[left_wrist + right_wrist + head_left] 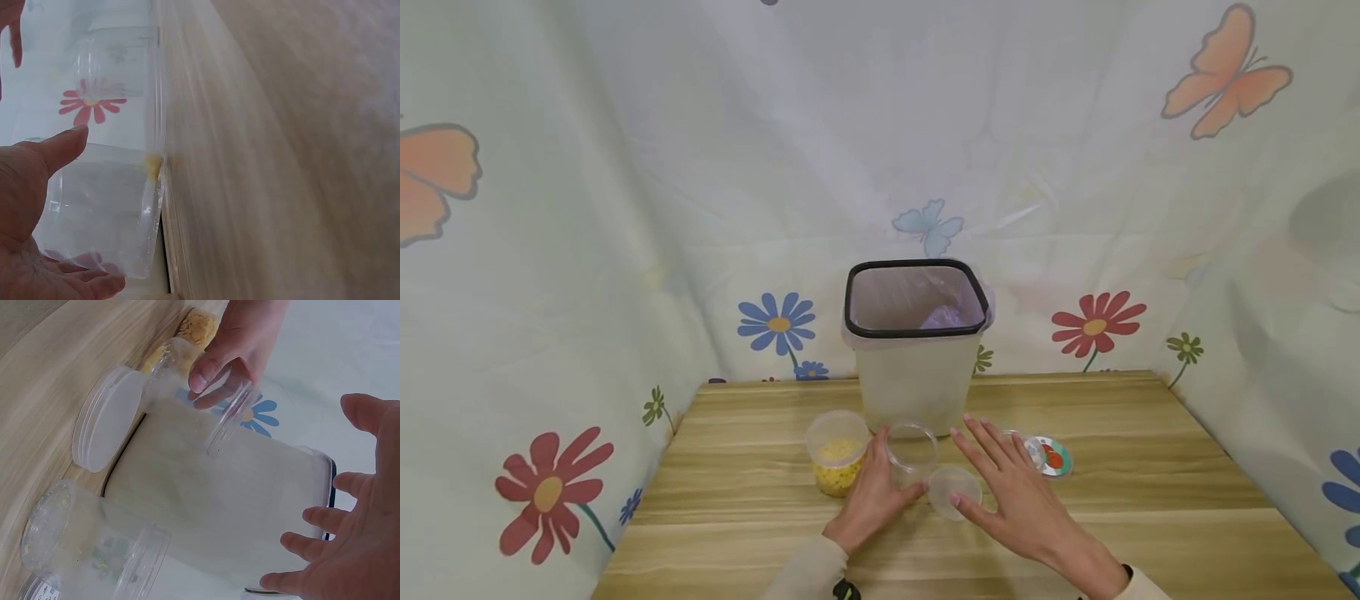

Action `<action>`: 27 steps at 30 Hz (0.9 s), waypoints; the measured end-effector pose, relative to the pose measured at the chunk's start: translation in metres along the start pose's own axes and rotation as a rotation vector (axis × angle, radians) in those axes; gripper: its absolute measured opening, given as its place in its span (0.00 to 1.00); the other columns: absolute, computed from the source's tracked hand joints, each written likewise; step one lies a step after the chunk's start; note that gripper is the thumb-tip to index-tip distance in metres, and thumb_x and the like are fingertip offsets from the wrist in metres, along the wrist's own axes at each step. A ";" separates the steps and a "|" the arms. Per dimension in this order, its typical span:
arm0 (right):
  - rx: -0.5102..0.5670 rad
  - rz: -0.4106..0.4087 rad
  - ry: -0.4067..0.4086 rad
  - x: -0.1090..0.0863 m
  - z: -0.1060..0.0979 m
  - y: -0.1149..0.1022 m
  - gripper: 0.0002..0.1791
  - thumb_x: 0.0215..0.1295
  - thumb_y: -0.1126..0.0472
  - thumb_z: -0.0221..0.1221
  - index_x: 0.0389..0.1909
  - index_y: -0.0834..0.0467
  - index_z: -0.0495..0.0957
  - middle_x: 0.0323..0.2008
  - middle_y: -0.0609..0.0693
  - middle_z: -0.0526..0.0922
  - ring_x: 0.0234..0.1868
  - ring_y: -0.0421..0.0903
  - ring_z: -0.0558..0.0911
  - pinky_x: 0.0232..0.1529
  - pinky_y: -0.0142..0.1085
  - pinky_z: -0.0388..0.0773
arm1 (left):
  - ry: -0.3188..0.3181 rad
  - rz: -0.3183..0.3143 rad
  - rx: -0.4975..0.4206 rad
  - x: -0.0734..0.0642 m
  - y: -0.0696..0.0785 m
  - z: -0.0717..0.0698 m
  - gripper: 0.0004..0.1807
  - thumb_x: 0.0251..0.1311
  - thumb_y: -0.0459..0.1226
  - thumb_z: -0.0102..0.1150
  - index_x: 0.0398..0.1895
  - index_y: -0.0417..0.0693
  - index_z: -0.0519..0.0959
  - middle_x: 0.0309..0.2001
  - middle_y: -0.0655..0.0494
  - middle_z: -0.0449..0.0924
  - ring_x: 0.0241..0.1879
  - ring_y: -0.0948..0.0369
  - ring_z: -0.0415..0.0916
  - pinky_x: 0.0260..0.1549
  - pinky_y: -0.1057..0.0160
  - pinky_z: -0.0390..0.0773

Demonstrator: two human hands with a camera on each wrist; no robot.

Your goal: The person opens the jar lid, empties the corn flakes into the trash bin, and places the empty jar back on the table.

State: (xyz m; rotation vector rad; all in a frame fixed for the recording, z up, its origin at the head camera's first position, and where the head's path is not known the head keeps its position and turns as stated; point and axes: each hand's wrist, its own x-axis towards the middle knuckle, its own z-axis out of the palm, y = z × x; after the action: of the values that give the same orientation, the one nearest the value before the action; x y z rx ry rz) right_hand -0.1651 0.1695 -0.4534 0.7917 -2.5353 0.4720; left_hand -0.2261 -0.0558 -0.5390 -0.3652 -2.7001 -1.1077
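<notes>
My left hand [874, 490] grips a clear plastic jar [912, 450] at its side, with the thumb on one side and the fingers round the other. A small yellow smear shows near the base of that jar [100, 212] in the left wrist view. My right hand [1018, 504] is held out over the table with its fingers straight and spread, holding nothing. A translucent white round lid [951, 492] lies between the two hands. Beyond the right fingers stands a second clear jar [94, 540], partly hidden by that hand in the head view.
Left of my left hand stands a clear tub [837, 457] with yellow bits inside. A bin [917, 379] with a black rim and a liner stands behind the jars. Right of the right hand lies a round lid [1055, 458] with a red and green print. A flowered curtain [775, 167] encloses the table.
</notes>
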 end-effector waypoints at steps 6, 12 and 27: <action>0.019 0.005 -0.036 0.002 -0.001 -0.001 0.44 0.62 0.43 0.63 0.76 0.42 0.55 0.77 0.48 0.55 0.74 0.58 0.61 0.66 0.68 0.57 | -0.024 -0.035 -0.037 0.002 0.002 0.001 0.62 0.43 0.52 0.77 0.76 0.40 0.48 0.70 0.37 0.63 0.67 0.43 0.67 0.64 0.44 0.70; 0.012 -0.005 -0.073 0.003 0.000 -0.002 0.44 0.63 0.41 0.61 0.77 0.41 0.53 0.77 0.48 0.55 0.75 0.57 0.60 0.67 0.68 0.56 | -0.052 -0.048 -0.024 0.002 -0.002 0.003 0.62 0.45 0.53 0.76 0.76 0.39 0.48 0.71 0.36 0.61 0.68 0.42 0.66 0.64 0.44 0.70; 0.035 0.024 -0.105 0.006 -0.006 -0.004 0.44 0.62 0.42 0.62 0.77 0.41 0.52 0.77 0.49 0.55 0.75 0.59 0.60 0.68 0.68 0.54 | -0.042 -0.010 -0.008 0.000 0.005 -0.011 0.62 0.47 0.58 0.72 0.77 0.40 0.46 0.73 0.37 0.57 0.70 0.42 0.62 0.66 0.43 0.67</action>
State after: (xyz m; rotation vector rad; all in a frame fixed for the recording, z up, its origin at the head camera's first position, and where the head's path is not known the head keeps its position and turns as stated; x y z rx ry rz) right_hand -0.1652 0.1663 -0.4448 0.8195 -2.6421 0.4962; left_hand -0.2231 -0.0601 -0.5280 -0.3802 -2.7371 -1.1269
